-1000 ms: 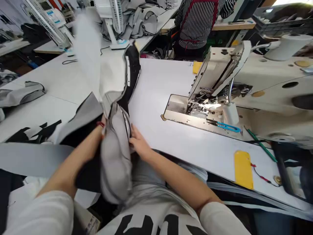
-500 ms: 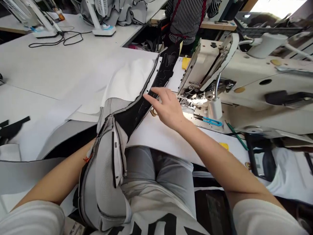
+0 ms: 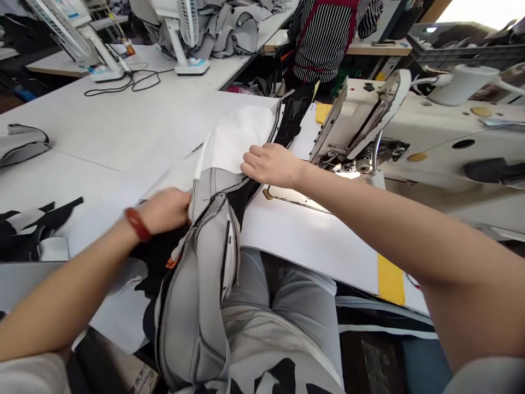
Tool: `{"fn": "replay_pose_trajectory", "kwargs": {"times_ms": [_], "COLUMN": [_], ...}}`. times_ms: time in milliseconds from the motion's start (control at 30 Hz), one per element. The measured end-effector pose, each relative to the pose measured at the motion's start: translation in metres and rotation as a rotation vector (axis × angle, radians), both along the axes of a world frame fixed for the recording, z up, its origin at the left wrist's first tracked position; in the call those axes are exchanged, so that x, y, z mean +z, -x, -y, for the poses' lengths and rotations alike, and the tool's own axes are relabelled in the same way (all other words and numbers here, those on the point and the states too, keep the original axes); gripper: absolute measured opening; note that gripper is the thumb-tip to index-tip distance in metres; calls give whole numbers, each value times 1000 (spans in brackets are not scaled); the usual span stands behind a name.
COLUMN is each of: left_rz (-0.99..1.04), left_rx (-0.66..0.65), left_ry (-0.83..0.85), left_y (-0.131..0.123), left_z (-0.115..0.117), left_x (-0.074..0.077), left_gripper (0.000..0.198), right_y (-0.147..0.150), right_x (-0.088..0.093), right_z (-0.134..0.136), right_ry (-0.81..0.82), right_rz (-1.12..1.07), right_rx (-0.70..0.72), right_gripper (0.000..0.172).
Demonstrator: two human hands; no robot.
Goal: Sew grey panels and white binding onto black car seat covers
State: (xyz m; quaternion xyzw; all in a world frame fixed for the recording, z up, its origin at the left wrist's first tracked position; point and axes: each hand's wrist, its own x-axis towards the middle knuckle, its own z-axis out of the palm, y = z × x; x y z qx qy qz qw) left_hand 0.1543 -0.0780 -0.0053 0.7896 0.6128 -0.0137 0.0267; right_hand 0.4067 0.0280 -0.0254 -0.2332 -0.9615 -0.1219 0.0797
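Note:
A long sewn piece of grey mesh fabric [image 3: 209,262] with black and white panels runs from my lap onto the table. My right hand [image 3: 270,164] is closed on its upper part, with the fingers curled at the border of the white panel [image 3: 238,137] and the black strip [image 3: 293,115]. Blurred by motion, my left hand [image 3: 170,210] grips the left edge of the grey part with curled fingers; its fingertips are partly hidden. A red band is round the left wrist. To the right of my right hand stands a sewing machine [image 3: 369,126] with its lamp lit.
Black and white scraps [image 3: 41,219] lie on the white table [image 3: 102,126] at left. Fans [image 3: 191,65] and piled grey fabric [image 3: 233,30] stand at the back. A yellow strip [image 3: 390,279] hangs near the front edge. A person in a striped top [image 3: 322,44] is beyond the table.
My left hand has come out from behind the fabric to its left edge. My right hand has moved from spread fingers to a closed grip on the piece. The view has shifted slightly.

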Motion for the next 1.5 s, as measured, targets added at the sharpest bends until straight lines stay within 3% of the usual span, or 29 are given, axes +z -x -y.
{"fn": "replay_pose_trajectory", "kwargs": {"times_ms": [67, 133, 200, 267, 333, 400, 467, 567, 667, 767, 867, 1000, 1200, 1300, 1500], "left_rz": [-1, 55, 77, 47, -98, -95, -59, -5, 10, -10, -47, -59, -76, -68, -23], "left_rx": [-28, -160, -387, -465, -493, -562, -609, -633, -616, -604, -589, -595, -492, -501, -604], "left_ry": [-208, -427, -371, -80, 208, 234, 154, -7, -88, -80, -66, -59, -79, -91, -92], "left_y": [-12, -34, -62, -89, -110, -124, -131, -135, -137, -140, -149, -176, -236, -244, -216], "left_z": [-10, -34, -68, -101, -122, -131, -130, -126, -127, -132, -140, -158, -185, -174, -117], "left_x": [35, 64, 68, 43, -5, -57, -98, -126, -127, -123, -123, -126, -129, -128, -126], "left_gripper": [37, 48, 49, 56, 64, 57, 53, 53, 50, 50, 52, 54, 45, 42, 47], "right_y": [4, 11, 14, 9, -7, -27, -46, -62, -58, -34, 2, 24, -30, -41, -26], "right_x": [-2, -5, -14, -34, -64, -93, -114, -126, -129, -139, -154, -150, -117, -119, -135], "right_z": [-2, -2, 2, 7, 10, 9, 10, 38, 112, 198, 240, 229, 215, 229, 270], "right_ry": [15, 15, -16, -27, 23, 106, 175, 294, 646, 1383, 1689, 1786, 1730, 1659, 1731], "right_rz": [-90, -193, -262, -263, -203, -145, -163, -394, -830, -1074, -1245, -1686, -2015, -1994, -1691], "right_rx": [-52, -92, -125, -166, -228, -306, -420, -658, -805, -598, -429, -526, -714, -767, -681], "right_gripper": [40, 41, 43, 44, 43, 39, 36, 28, 19, 37, 51, 60, 49, 42, 24]}}
